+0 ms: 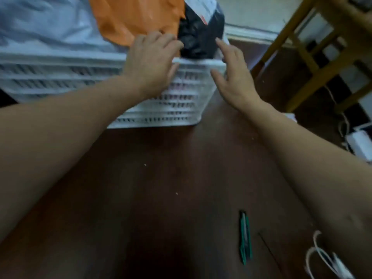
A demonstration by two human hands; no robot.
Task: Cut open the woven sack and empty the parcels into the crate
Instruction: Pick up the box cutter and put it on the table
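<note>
A white slatted plastic crate [175, 109] stands on the dark wooden floor ahead of me. Parcels fill it: an orange plastic one [132, 17], a black one [201, 35] with a white label, and a pale grey one [46, 25] at the left. My left hand [153, 59] rests over the crate's near rim, fingers curled against the black parcel. My right hand [233, 77] hovers by the crate's right corner, fingers spread, holding nothing. A green utility knife [245, 236] lies on the floor near me. No woven sack is visible.
A wooden chair frame [314, 57] stands at the right. White cables and a power adapter [360, 141] lie on the floor at the right edge, more white cord [322, 256] at the bottom right. The view is blurred.
</note>
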